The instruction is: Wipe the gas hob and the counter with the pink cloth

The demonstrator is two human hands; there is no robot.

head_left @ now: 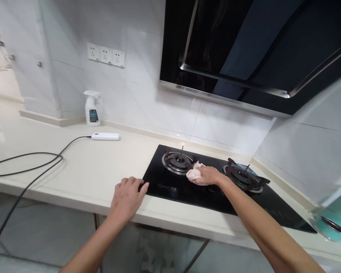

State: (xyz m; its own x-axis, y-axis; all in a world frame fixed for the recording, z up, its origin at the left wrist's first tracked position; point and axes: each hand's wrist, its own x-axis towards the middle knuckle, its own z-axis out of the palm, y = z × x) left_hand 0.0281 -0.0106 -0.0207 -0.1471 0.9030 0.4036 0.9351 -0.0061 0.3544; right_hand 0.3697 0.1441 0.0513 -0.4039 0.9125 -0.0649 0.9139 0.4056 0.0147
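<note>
My right hand (208,176) is closed around a crumpled pale pink cloth (193,174). The cloth lies against the black glass gas hob (184,189), between its two burners and close to the left burner (178,162). The right burner (242,177) is partly behind my forearm. My left hand (128,195) rests flat on the cream countertop (102,167), fingers stretched out, beside the hob's front left corner. Nothing is held in it.
A white spray bottle (92,109) stands by the wall. Near it lies a white bar-shaped device (105,136) with a black cable (45,172). A black range hood (230,57) overhangs the hob. A teal container (335,218) sits at the right edge.
</note>
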